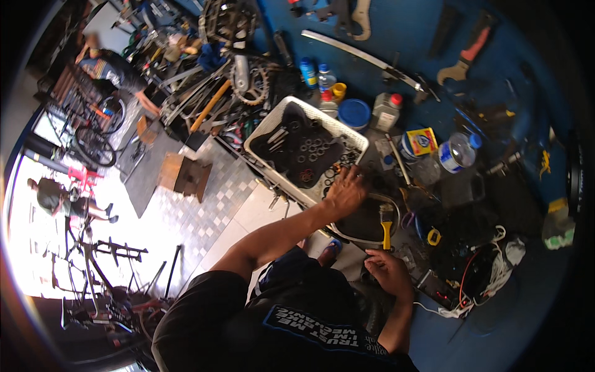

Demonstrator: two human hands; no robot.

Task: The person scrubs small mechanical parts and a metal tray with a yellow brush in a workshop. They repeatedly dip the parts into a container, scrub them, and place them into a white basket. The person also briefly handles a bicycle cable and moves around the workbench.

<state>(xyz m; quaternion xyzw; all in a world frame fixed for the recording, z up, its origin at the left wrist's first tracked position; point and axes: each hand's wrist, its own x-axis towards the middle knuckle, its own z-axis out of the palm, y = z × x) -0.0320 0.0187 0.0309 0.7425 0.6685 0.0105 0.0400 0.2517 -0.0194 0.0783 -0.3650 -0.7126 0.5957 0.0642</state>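
My left hand (347,193) reaches over the right corner of a white plastic tray (277,167), its fingers stretched toward small rings and washers there. Its fingertips are partly hidden, and I see nothing held. A dark cloth (296,158) lines the tray. On it lie pale rings (313,149), reddish rings (306,175) and some short metal pins (278,135). My right hand (387,271) is held with loosely bent, parted fingers, empty, just below a yellow-handled brush (387,230). The brush rests across the rim of a dark basin (362,239) beside the tray.
Behind the tray stand bottles, a blue-lidded tub (354,114) and a grey bottle with red cap (387,110). A clear jug (457,153) and tangled cables (496,273) are at right. Tools hang on the blue wall. A crankset (249,80) lies far left; two people are beyond.
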